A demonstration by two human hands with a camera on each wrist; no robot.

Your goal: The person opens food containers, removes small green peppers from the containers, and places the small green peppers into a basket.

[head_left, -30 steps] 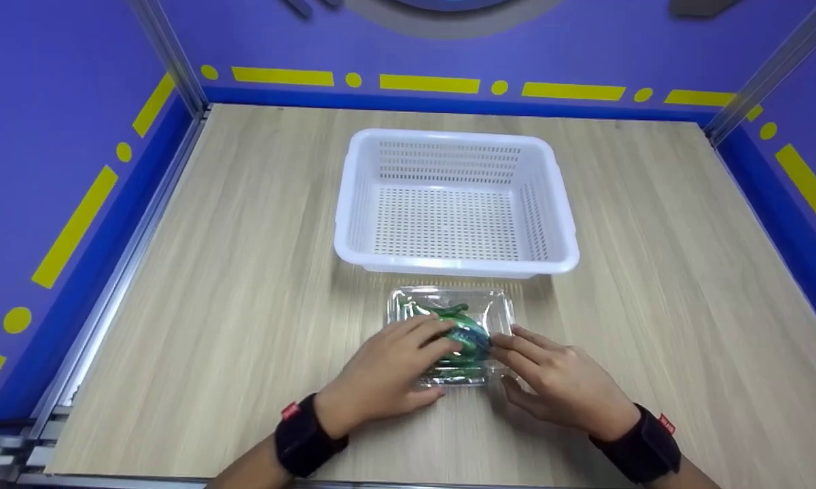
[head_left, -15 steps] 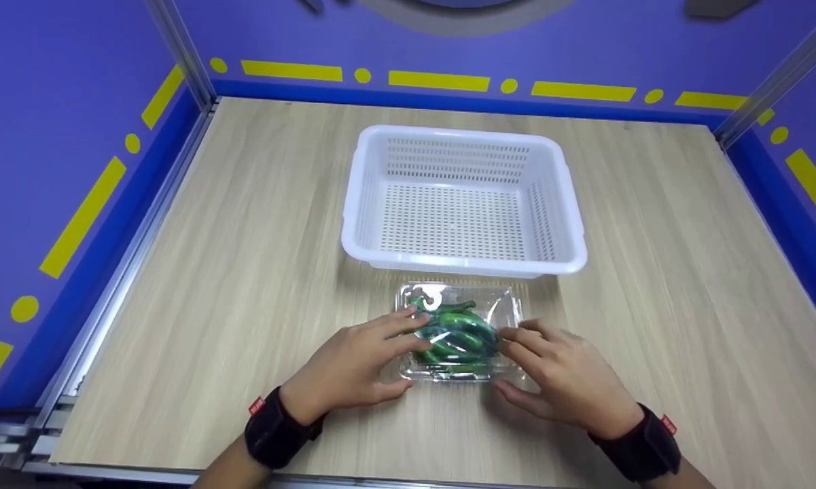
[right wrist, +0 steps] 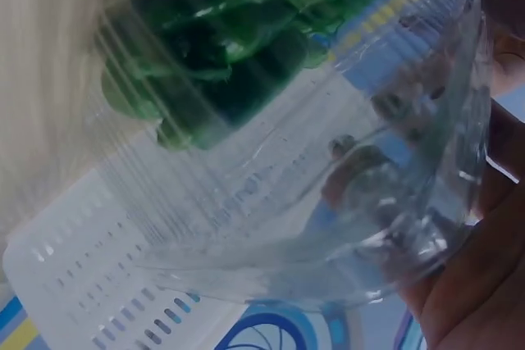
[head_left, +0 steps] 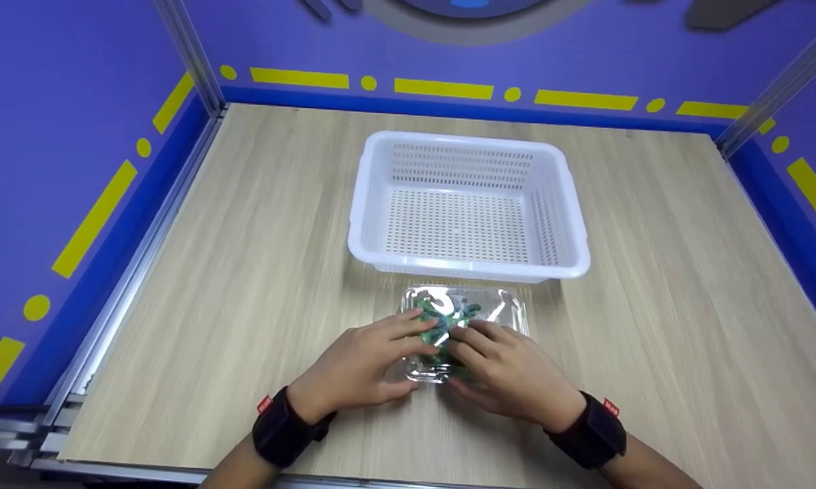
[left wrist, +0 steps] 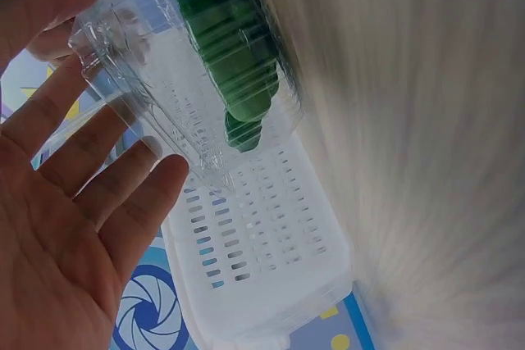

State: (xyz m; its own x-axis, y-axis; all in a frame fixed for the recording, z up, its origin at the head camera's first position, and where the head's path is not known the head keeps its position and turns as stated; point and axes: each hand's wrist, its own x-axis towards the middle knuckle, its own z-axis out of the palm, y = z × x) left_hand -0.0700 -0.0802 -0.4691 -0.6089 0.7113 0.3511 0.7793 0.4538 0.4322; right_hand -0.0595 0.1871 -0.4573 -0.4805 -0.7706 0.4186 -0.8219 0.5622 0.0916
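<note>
A clear plastic clamshell box (head_left: 514,314) lies on the table in front of the basket, its lid down over several green peppers (head_left: 473,310). My left hand (head_left: 360,363) rests its spread fingers on the left part of the lid, thumb by the front edge. On the middle and right of the lid, my right hand (head_left: 506,370) presses with its fingertips, its thumb low at the front. Through the ribbed wall, the left wrist view shows the peppers (left wrist: 230,55) and the left fingers along the rim. The right wrist view shows the box's rounded corner (right wrist: 385,243) close up.
Behind the box stands a white perforated basket (head_left: 465,268) with nothing in it. The wooden table (head_left: 258,272) is bounded by blue panels (head_left: 448,54) with yellow marks and metal frame posts. Both wrists wear black bands (head_left: 285,428).
The left hand first slid left across the lid, then stayed near there. The right hand has moved left from the box's right edge onto the lid's middle.
</note>
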